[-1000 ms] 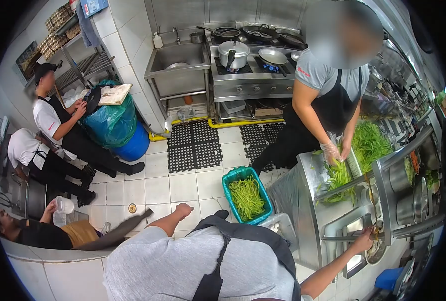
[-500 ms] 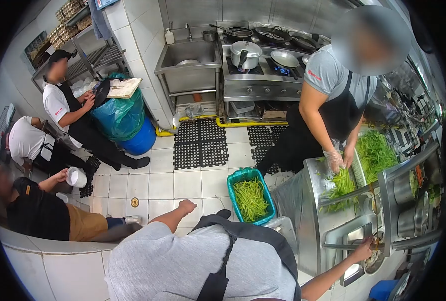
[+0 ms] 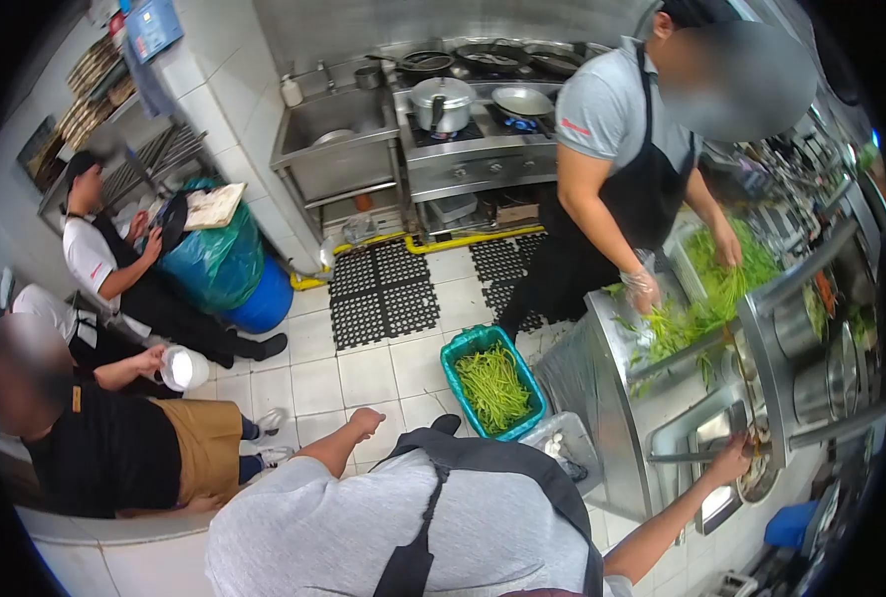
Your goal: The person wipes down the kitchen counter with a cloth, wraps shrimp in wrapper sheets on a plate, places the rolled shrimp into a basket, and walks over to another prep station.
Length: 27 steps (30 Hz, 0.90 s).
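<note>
My left hand (image 3: 367, 423) is closed in a loose fist over the white floor tiles, with nothing visible in it. Over on the right, my right hand (image 3: 731, 461) has its fingers curled beside a metal rail (image 3: 696, 455), next to a round pan (image 3: 758, 482); what it grips is too small to make out. A teal lined crate (image 3: 494, 382) of cut green stems stands on the floor between my hands, with a clear plastic bin (image 3: 562, 450) beside it. Across the steel counter, a co-worker's gloved hand (image 3: 642, 289) and bare hand (image 3: 726, 243) handle leafy greens (image 3: 696, 323).
A stove with a pressure cooker (image 3: 443, 106) and lit burners stands behind, next to a sink (image 3: 333, 129). Black mats (image 3: 383, 294) lie on the floor. At left are several people, one holding a white container (image 3: 184, 368), and a blue barrel (image 3: 264, 298).
The co-worker's bare hand has moved right to the leafy pile, away from the gloved hand. The person with the white container has come nearer at the left. My hands stay about where they were.
</note>
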Tool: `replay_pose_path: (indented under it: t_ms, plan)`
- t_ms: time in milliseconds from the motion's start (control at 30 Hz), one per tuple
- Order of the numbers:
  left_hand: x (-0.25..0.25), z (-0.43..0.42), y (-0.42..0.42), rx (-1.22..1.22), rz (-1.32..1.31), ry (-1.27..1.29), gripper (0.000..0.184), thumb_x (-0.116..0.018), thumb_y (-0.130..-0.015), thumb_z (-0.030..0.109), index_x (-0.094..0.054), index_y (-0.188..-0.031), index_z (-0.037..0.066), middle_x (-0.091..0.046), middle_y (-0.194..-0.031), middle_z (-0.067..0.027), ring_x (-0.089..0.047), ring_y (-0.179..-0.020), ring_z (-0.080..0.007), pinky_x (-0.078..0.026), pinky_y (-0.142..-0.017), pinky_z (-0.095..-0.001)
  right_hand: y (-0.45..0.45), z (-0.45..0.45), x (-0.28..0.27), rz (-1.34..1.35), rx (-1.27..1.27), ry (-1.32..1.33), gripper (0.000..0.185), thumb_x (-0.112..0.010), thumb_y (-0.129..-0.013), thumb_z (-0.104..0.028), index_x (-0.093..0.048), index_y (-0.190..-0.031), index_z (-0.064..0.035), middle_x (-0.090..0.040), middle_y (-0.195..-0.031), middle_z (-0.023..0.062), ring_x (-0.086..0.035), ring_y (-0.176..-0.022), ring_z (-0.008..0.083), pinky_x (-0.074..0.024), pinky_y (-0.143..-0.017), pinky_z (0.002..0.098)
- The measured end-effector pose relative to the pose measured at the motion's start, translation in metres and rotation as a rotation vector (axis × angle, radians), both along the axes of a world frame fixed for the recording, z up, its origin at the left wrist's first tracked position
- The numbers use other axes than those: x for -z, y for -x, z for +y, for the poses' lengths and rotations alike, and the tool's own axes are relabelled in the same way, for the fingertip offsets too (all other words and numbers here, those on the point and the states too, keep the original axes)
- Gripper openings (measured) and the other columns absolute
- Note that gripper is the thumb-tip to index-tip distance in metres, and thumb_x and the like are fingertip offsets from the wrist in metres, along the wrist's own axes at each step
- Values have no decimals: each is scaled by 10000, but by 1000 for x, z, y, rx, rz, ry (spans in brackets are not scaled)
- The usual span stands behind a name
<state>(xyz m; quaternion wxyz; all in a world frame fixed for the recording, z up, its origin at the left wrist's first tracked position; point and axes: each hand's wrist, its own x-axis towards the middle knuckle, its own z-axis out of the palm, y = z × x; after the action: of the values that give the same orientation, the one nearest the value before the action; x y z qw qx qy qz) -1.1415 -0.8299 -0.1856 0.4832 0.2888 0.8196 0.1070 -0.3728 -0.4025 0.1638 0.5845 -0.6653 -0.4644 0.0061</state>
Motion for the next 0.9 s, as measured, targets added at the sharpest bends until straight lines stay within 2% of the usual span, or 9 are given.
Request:
replay_pose_path:
  t_ms: [100,167,333,567,633,700,767,833,900]
  plan:
    - [-6,8,0,-88,-85,27,331,-744,-953,269,-747,-1217,69,-718,-986,-136,-736,-882,-306,-633,-736,-471,3,-8,-6,-133,-5,-21,375,-730,-1043,-256,-774,-1176,92,-817,-1040,175,-785,-890,236,-625,-786,375]
    - [-15,7,1,-112,-100,39,338,-747,-961,268,-731,-1246,87,-691,-970,-120,-715,-845,-282,-622,-708,-487,22,-12,-20,136,-6,81,382,-727,-1049,-250,-773,-1150,116,-818,-1039,159,-784,-904,228,-641,-780,341]
    - [-66,26,-17,-397,-101,45,326,-711,-1016,336,-739,-1191,63,-713,-970,-112,-701,-756,-265,-586,-664,-481,20,-8,-11,266,-126,-43,400,-735,-1050,-239,-756,-1155,146,-807,-997,172,-774,-881,205,-656,-767,327]
    - [-86,44,-48,-319,-23,73,353,-680,-1053,383,-753,-1117,44,-720,-914,-133,-709,-770,-277,-602,-682,-485,19,-12,-16,144,-141,36,355,-714,-1045,-225,-763,-1195,93,-815,-1078,191,-763,-899,234,-599,-805,385]
    - [-86,55,-41,-293,24,93,350,-676,-1053,385,-769,-1087,49,-722,-890,-130,-710,-768,-276,-609,-694,-470,18,-11,-13,-148,-107,-50,349,-699,-1061,-247,-781,-1200,62,-765,-919,81,-701,-789,175,-568,-752,340]
    - [-77,72,-21,675,411,-171,366,-681,-1039,397,-790,-963,56,-731,-832,-131,-716,-741,-267,-612,-694,-418,25,-16,-19,-123,-102,-53,357,-699,-1057,-264,-784,-1195,54,-749,-895,78,-691,-781,172,-563,-749,338]
    - [-107,105,-35,37,185,27,393,-714,-1003,438,-823,-936,67,-762,-820,-134,-730,-726,-268,-611,-700,-395,32,-21,-26,10,-118,26,352,-692,-1056,-254,-781,-1196,56,-755,-901,80,-695,-782,172,-567,-746,339]
    - [-115,126,-36,-1,210,-143,416,-749,-971,476,-847,-1035,76,-803,-880,-143,-740,-715,-272,-608,-696,-423,35,-21,-27,23,-83,49,361,-690,-1055,-251,-774,-1202,67,-758,-910,83,-698,-783,177,-575,-746,341]
    - [-115,149,-32,32,228,-163,444,-757,-952,497,-857,-1101,91,-833,-1005,-155,-785,-902,-289,-622,-858,-411,35,-18,-22,138,-146,-56,314,-717,-1046,-233,-770,-1093,72,-742,-861,94,-678,-757,186,-554,-721,354]
